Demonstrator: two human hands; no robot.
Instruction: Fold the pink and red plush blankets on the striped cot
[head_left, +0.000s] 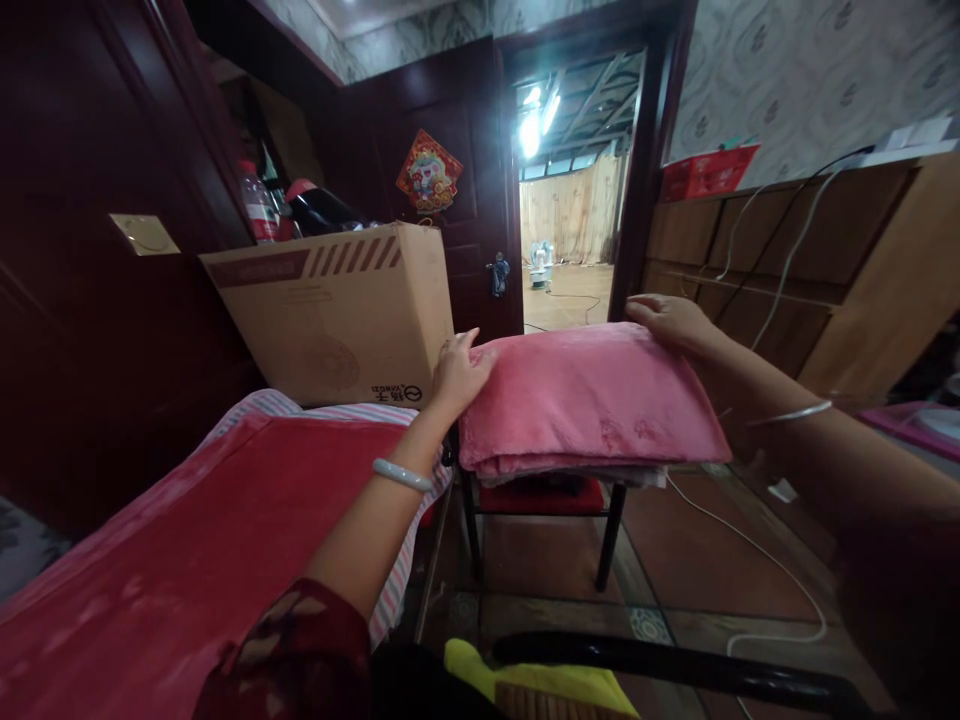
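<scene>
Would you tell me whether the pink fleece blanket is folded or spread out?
Folded: the pink fleece blanket shows stacked layers along its front edge.

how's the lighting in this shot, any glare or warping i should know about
Head view: the lamps beyond the doorway blow out to white glare. Head view: indoors is dim, the dark wood panelling nearly black. Head view: wide-lens warp bends the edges, but the pink blanket, left hand and right hand look fairly sharp.

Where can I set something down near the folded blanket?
Free: the red bedspread, in front of the cardboard box. Crowded: the stool, filled by the pink blanket under the left hand and right hand; a white cable crosses the floor.
</scene>
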